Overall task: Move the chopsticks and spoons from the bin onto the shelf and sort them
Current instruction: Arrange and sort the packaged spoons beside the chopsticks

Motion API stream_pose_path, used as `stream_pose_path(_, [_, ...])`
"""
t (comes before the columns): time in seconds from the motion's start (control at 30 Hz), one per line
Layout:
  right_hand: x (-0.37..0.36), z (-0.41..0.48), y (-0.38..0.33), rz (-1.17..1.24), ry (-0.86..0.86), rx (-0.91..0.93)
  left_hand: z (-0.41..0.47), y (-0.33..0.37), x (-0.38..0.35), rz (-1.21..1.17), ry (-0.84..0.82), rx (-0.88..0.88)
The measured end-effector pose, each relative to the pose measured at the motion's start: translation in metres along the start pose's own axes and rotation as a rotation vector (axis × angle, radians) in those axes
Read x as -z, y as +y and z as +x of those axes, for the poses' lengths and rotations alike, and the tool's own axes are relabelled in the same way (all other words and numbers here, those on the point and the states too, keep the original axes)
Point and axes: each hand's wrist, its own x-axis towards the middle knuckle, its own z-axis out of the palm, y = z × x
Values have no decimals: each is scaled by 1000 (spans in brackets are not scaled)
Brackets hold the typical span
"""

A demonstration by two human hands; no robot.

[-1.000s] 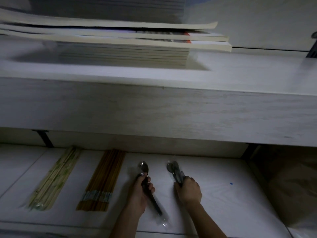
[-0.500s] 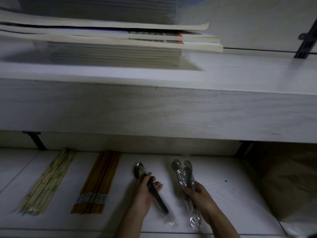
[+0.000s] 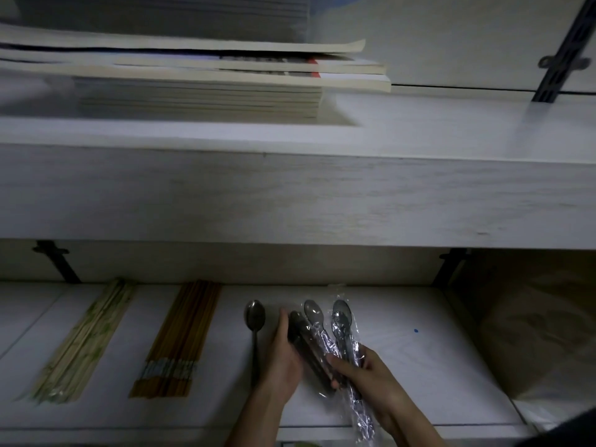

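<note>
On the lower white shelf (image 3: 435, 366) lie a pale bamboo chopstick bundle (image 3: 84, 343) at the left and a brown chopstick bundle (image 3: 180, 337) beside it. A bare metal spoon (image 3: 255, 321) lies alone to the right of them. My left hand (image 3: 283, 356) is just right of that spoon, its straight fingers pressing the side of a dark wrapped spoon (image 3: 296, 327). My right hand (image 3: 371, 379) curls over the handles of two plastic-wrapped spoons (image 3: 342, 316), bowls pointing to the back.
An upper shelf (image 3: 451, 140) with a thick front board overhangs the work area and carries stacked books (image 3: 200, 88). Dark wall brackets (image 3: 451, 266) stand at the back. Brown paper or cardboard (image 3: 532, 333) fills the right side. A small blue dot (image 3: 416, 331) marks the shelf.
My left hand let go of the bare spoon, which now lies alone, and moved right against the wrapped spoons. My right hand's spoons now lie close together between both hands.
</note>
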Motion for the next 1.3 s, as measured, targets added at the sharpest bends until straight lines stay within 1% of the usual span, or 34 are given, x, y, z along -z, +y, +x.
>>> stream_pose_path(0.1, [1, -1, 0, -6, -4, 11, 0, -3, 0, 0, -53, 48])
stream_pose_path(0.2, [2, -3, 0, -37, -25, 7, -4, -2, -2, -9, -86, 41])
stream_pose_path(0.37, [3, -3, 1, -67, -33, -23, -2, -3, -1, 20, -54, -7])
stream_pose_path(0.47, [3, -4, 2, -103, -37, -18, 2, -3, 1, 28, 15, -70])
stream_pose_path(0.53, [3, -4, 1, -146, -14, -1, 3, -2, 1, -26, 37, -105])
stream_pose_path(0.67, [5, -5, -2, -210, 23, 14, 0, 1, 1, -141, 30, -100])
stream_pose_path(0.83, [0, -1, -4, -194, 20, -82, -10, -1, -3, -56, -33, -110])
stream_pose_path(1.0, [-2, 1, -6, -156, -3, -152, -7, -4, 2, -41, -32, -15])
stream_pose_path(1.17, [-5, 0, -8, -168, -60, -177, -2, -8, 5, -52, -35, -104])
stream_pose_path(1.3, [-7, -5, -12, -174, -46, -180, -2, -6, 7, -19, 9, -161])
